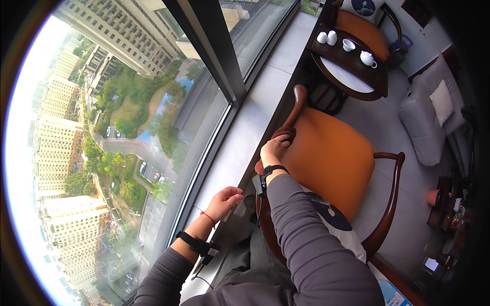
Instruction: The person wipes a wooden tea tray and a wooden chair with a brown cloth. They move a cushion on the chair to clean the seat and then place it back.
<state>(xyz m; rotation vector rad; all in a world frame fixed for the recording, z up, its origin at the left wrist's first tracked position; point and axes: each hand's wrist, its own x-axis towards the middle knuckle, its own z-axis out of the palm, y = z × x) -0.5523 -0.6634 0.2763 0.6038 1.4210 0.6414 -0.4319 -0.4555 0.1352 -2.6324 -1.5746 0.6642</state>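
Observation:
My right hand [274, 148] is closed on a reddish-brown cloth [286, 132], which wraps the curved wooden armrest [298, 105] of a chair with an orange seat [329, 153]. Another bit of the cloth shows below the wrist. My left hand [223, 201] hovers by the edge of the pale window sill [239, 139], its fingers loosely bent and nothing visible in them. A white cushion with a dark round print [332, 214] leans at the chair's back, partly covered by my right forearm. Both wrists wear black straps with small devices.
Tall window panes [153, 134] run along the left. Beyond the chair stands a small dark table [356, 82] with a white teapot [367, 58] and cups [331, 37]. A second orange chair [361, 34] is behind it. A grey sofa [421, 126] sits at the right.

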